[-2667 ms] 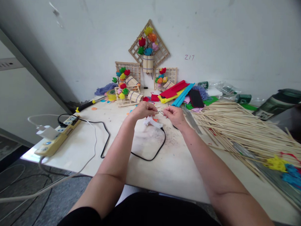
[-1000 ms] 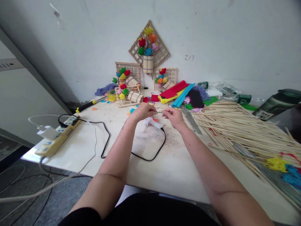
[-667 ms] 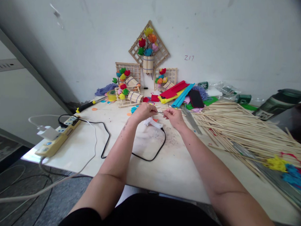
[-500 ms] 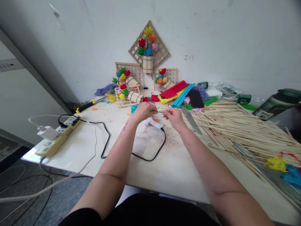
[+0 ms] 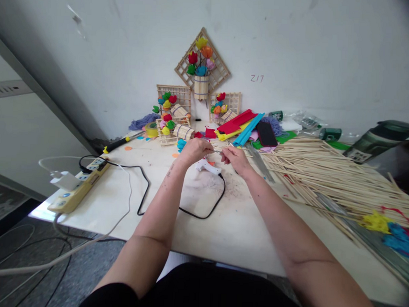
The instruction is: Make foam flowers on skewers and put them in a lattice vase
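Observation:
My left hand (image 5: 197,151) is closed in a pinch on one end of a thin dark stem (image 5: 217,151). My right hand (image 5: 235,158) pinches the stem's other end, so it spans the small gap between both hands. Blue petals (image 5: 181,145) show just beyond my left hand; whether they join the stem I cannot tell. Below my hands a white glue gun (image 5: 208,167) lies on the table (image 5: 201,236), its black cord curving toward the front. A bit of orange shows beside the gun.
Lattice panels with paper flowers (image 5: 174,101) stand at the back. Wooden sticks (image 5: 318,171), coloured paper (image 5: 237,123), a phone (image 5: 267,134) and a dark bottle (image 5: 381,139) lie or stand to the right. A power strip (image 5: 79,185) with cables is at left.
The fingers of my right hand have shifted and curled slightly on the stem. The blue petals by my left hand have turned a little. Everything else is where it was.

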{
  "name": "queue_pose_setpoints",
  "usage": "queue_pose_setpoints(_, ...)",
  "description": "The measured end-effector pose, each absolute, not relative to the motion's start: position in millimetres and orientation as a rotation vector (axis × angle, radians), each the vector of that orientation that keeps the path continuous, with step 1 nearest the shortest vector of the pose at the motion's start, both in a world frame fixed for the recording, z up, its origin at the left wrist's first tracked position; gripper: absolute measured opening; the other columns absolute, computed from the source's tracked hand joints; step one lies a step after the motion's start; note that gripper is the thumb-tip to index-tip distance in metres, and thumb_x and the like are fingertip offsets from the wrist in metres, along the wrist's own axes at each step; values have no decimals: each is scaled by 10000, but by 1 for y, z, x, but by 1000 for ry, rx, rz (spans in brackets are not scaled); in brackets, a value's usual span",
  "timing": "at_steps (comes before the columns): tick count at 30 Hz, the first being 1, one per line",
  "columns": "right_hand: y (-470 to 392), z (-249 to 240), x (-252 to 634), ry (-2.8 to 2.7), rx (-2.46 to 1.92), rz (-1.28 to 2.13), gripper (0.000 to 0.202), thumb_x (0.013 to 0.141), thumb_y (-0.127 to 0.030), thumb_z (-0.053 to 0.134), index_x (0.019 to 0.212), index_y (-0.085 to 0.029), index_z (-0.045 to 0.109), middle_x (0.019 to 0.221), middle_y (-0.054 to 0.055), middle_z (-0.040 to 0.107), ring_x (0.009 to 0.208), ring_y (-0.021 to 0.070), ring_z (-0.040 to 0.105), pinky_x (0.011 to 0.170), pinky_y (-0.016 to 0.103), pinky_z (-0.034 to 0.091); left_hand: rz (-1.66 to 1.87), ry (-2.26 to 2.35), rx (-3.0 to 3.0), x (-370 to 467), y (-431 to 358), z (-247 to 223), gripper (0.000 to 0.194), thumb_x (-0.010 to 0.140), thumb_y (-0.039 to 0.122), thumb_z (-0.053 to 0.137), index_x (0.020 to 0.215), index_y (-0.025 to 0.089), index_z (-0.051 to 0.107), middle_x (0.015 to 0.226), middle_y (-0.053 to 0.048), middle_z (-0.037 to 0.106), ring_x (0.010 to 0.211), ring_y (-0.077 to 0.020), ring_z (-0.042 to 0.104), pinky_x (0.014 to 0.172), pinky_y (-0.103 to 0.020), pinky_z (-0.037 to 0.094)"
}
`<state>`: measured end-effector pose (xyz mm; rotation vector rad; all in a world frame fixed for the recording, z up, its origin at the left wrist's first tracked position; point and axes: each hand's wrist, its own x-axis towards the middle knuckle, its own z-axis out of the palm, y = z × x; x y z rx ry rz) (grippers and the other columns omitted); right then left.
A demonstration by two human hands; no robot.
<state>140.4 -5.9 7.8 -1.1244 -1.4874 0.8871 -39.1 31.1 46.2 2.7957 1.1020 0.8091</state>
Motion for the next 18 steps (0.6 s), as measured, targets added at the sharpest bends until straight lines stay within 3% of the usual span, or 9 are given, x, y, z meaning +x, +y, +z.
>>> queue_pose_setpoints(7,-4,4,139,-1460,-1073,962,340,695,-500,575,569,-186,538,492,-23,512,454,83,451,463,227,381,886,1070,2895,-34,33,44,136,773,229,570,781,193,701,774,-55,673,791,-170,567,637,-254,380)
queue_pose_setpoints(13,2,-1,142,-1113,-1045,1034,254,665,-410,618,564,-193,533,476,-39,480,429,71,415,427,217,360,1185,838,3025,-29,28,50,213,768,299,596,939,192,664,1019,-97,615,997,-230,480,846,-377,375)
queue_pose_setpoints(18,4,2,144,-928,-992,1135,245,672,-377,618,575,-186,499,426,-57,410,387,62,362,398,213,317,1546,1083,2706,-23,17,52,253,815,384,518,753,183,658,831,-88,632,871,-189,515,797,-334,384)
